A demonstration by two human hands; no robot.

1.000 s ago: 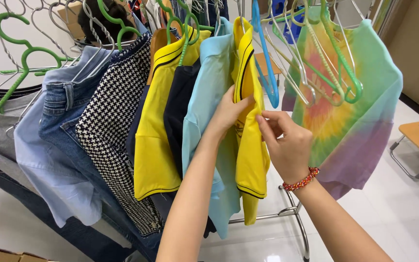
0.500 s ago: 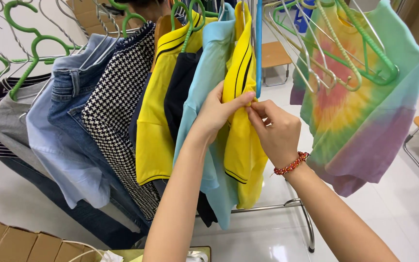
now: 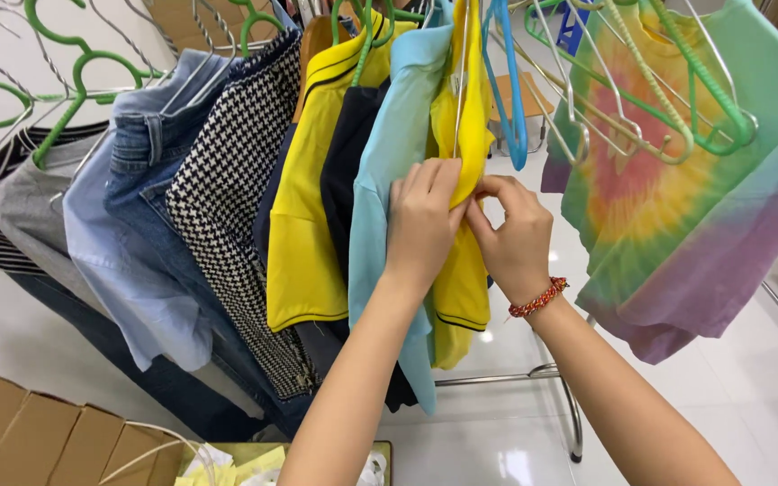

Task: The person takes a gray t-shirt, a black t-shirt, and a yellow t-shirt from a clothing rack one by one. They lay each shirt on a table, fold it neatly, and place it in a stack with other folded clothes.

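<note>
A yellow shirt (image 3: 463, 279) with dark trim hangs on a metal hanger in a row of clothes. My left hand (image 3: 423, 220) pinches its front edge at chest height. My right hand (image 3: 513, 236), with a red bead bracelet (image 3: 538, 298) at the wrist, pinches the same edge right beside it; the fingertips of both hands meet. A light blue shirt (image 3: 382, 207) hangs just left of the yellow one, partly behind my left hand.
More clothes hang to the left: another yellow shirt (image 3: 308, 207), a houndstooth piece (image 3: 227, 198), denim (image 3: 137, 234). A tie-dye shirt (image 3: 686, 207) hangs at right behind empty green and wire hangers (image 3: 641, 99). The rack's metal foot (image 3: 551, 387) stands on the white floor. Cardboard boxes (image 3: 38, 441) sit at bottom left.
Both hands have stayed on the yellow shirt's edge, and the fingers have closed tighter together. The view has shifted a little lower and closer.
</note>
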